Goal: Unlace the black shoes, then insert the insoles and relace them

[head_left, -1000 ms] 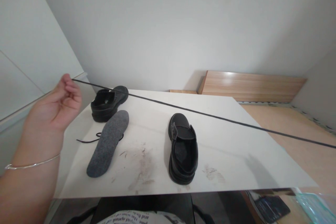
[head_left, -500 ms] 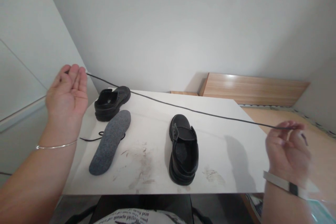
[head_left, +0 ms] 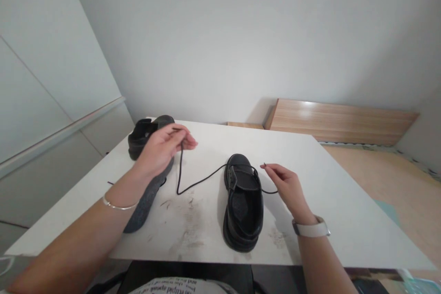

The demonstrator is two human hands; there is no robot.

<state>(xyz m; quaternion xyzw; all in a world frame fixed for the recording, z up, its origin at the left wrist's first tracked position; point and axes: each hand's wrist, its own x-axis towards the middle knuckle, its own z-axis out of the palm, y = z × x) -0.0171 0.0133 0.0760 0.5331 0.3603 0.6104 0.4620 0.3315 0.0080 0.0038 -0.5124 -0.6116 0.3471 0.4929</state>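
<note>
A dark shoelace runs between my two hands and crosses over the front of a black shoe, which stands upright with its toe pointing away from me. My left hand pinches one part of the lace, left of that shoe, and the lace dips to the table from it. My right hand is just right of the shoe, thumb and fingers closed on the lace near its tip. Behind my left hand stands a second black shoe, partly covered. A grey insole lies half hidden under my left forearm.
The white table has brown smudges near its front. A wooden board stands behind on the right, beside a light wooden surface. White panels rise at the left. Another lace end pokes out near the insole.
Both hands have come inward and closer together from far apart. The shoelace, stretched nearly straight before, now hangs slack and lies across the nearer shoe.
</note>
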